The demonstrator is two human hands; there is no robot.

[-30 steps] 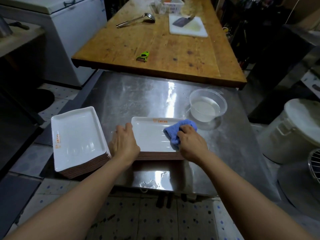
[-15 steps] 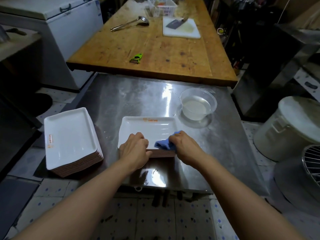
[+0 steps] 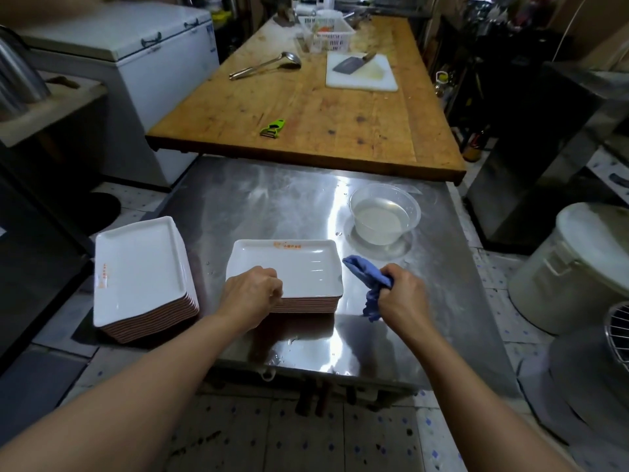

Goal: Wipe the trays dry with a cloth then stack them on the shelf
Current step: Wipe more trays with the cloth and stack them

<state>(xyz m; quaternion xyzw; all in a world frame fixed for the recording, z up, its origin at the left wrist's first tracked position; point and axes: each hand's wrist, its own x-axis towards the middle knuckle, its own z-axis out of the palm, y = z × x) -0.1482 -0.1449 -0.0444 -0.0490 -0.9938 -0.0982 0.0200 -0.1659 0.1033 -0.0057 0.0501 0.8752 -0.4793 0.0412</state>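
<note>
Steel table (image 3: pixel 272 206) w/ two stacks of white trays. Centre stack (image 3: pixel 299 267): left hand (image 3: pixel 253 294) grips the top tray's near-left corner, fingers curled over the rim. At 3 o'clock of that stack, just beside it, right hand (image 3: pixel 403 294) is fisted round a blue cloth (image 3: pixel 367 277), off the tray. Second stack (image 3: pixel 139 270) at 9 o'clock, at the table's left edge. Clear bowl (image 3: pixel 384 216) w/ water at 1 o'clock.

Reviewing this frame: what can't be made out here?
- Head view: left hand covers the near-left corner of the middle tray stack; fingertip contact hidden.
- Orange print on that top tray: too small to read.
- Cloth: partly bunched inside right hand.
- No shelf for stacking in view.
</note>
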